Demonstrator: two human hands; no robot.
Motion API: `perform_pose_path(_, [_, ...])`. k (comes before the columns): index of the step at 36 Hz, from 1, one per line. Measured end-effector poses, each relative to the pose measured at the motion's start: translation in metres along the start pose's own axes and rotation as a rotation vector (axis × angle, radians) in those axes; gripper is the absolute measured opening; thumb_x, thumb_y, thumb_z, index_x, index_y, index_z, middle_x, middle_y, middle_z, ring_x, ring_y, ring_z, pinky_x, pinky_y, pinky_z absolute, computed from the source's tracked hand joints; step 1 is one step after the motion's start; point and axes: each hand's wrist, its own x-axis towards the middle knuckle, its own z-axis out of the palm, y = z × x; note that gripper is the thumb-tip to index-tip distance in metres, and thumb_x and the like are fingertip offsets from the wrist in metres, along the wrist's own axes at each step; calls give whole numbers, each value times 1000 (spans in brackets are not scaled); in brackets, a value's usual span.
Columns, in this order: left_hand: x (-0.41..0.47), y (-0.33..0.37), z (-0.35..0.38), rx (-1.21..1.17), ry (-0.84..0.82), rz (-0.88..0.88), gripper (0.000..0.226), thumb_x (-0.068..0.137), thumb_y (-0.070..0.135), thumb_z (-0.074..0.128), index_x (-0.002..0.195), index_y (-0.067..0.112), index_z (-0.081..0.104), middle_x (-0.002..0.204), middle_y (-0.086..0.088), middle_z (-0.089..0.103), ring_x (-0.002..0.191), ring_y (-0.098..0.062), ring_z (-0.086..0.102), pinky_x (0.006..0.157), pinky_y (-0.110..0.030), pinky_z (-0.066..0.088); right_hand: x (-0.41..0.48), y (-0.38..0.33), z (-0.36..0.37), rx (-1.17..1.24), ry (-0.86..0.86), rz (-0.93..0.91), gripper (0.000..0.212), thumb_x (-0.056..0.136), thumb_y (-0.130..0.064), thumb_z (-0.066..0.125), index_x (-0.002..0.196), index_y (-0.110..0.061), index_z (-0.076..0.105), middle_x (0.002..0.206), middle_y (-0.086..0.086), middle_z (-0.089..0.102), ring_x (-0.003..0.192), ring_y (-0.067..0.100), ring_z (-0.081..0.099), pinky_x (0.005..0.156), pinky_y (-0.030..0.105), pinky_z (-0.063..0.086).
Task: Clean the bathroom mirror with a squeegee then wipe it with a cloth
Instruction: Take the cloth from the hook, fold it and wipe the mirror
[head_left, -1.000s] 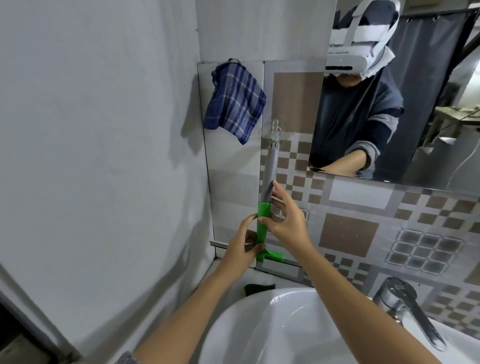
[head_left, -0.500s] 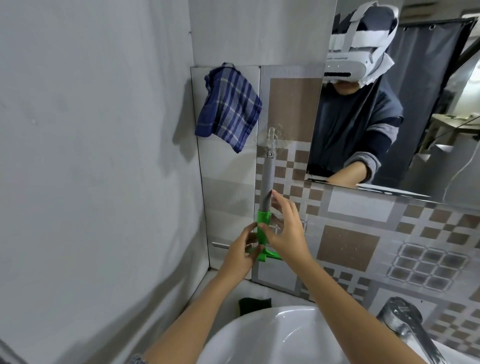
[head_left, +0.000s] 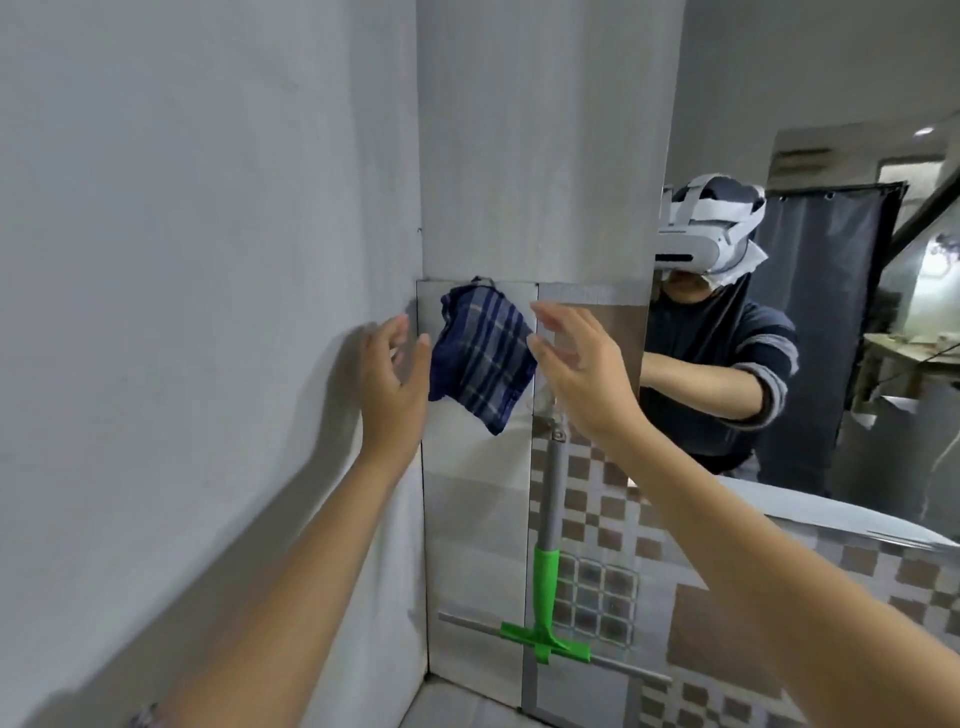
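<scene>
A blue checked cloth (head_left: 480, 358) hangs from a hook on the tiled wall in the corner. My left hand (head_left: 392, 379) is open just left of it and my right hand (head_left: 576, 369) is open just right of it; neither clearly touches the cloth. The squeegee (head_left: 548, 566), grey handle with green neck and a long grey blade, hangs upright from a wall hook below my right hand. The mirror (head_left: 810, 312) fills the right side and reflects a person with a headset.
A plain grey wall (head_left: 182, 312) closes in on the left. Patterned brown and grey tiles (head_left: 613, 530) run below the mirror. The narrow corner leaves little room around the cloth.
Both hands have let go of the hanging squeegee and risen to either side of the cloth. The view has tilted upward, so the basin and tap are out of sight.
</scene>
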Motion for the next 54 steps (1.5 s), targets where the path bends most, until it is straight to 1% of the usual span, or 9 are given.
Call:
perform_pose_path(6, [40, 3, 18, 277, -237, 172, 40, 93, 33, 49, 131, 21, 42, 125, 7, 48, 109, -2, 43, 84, -5, 32, 40, 0, 21, -84, -39, 92, 38, 95, -27, 49, 132, -19, 49, 125, 4, 50, 116, 17, 49, 88, 24, 38])
perform_pose_path(13, [50, -11, 26, 200, -275, 189, 41, 92, 26, 52, 132, 23, 44, 131, 4, 41, 115, -7, 43, 96, -13, 37, 46, 8, 35, -125, 42, 80, 27, 94, -16, 51, 120, -20, 57, 104, 4, 60, 87, 12, 52, 60, 5, 37])
perform_pose_path(18, [54, -6, 24, 113, -257, 131, 37, 87, 20, 61, 121, 30, 52, 124, 6, 47, 111, -8, 49, 97, -23, 40, 51, -1, 32, -127, 106, 38, 25, 91, -10, 55, 115, -14, 62, 107, 7, 63, 94, 16, 56, 77, 19, 40])
perform_pose_path(24, [57, 8, 19, 8, -255, 63, 36, 81, 14, 68, 116, 16, 59, 118, -3, 52, 103, -11, 56, 93, -19, 46, 54, -26, 21, -212, 122, -62, 23, 90, -6, 56, 110, -10, 66, 102, 8, 61, 84, 11, 51, 69, -4, 36])
perform_pose_path(35, [30, 76, 15, -174, -360, 113, 39, 82, 29, 66, 119, 22, 56, 118, 3, 49, 103, -2, 53, 82, -9, 47, 22, -85, -43, -403, 221, -222, 21, 87, -4, 59, 105, -8, 69, 100, 7, 67, 86, 7, 52, 75, -7, 30])
perform_pose_path(38, [17, 92, 33, -225, -447, 91, 36, 81, 29, 67, 115, 29, 55, 120, 2, 52, 106, -12, 55, 86, -21, 49, 9, -86, -71, -460, 251, -212, 21, 86, -5, 59, 103, -10, 70, 99, 6, 67, 90, 14, 58, 86, 6, 38])
perform_pose_path(42, [-6, 112, 68, -264, -505, 116, 43, 79, 26, 69, 119, 19, 55, 120, -1, 52, 104, -9, 54, 80, -10, 49, -13, -79, -115, -510, 307, -187, 21, 85, -2, 60, 101, -10, 71, 100, 7, 67, 97, 23, 60, 92, 41, 48])
perform_pose_path(47, [-25, 135, 113, -210, -528, 231, 53, 77, 34, 68, 125, 17, 54, 120, -1, 51, 112, -10, 50, 99, -29, 44, -31, -72, -172, -515, 356, -135, 22, 85, 1, 61, 102, -9, 71, 98, 1, 66, 91, 10, 59, 84, 8, 42])
perform_pose_path(54, [-9, 190, 167, -147, -430, 451, 47, 80, 21, 68, 124, 11, 55, 121, 3, 52, 110, -4, 49, 95, -4, 34, -6, -67, -247, -548, 405, -184, 21, 87, -1, 59, 102, -10, 70, 93, -2, 62, 84, 7, 55, 79, 7, 41])
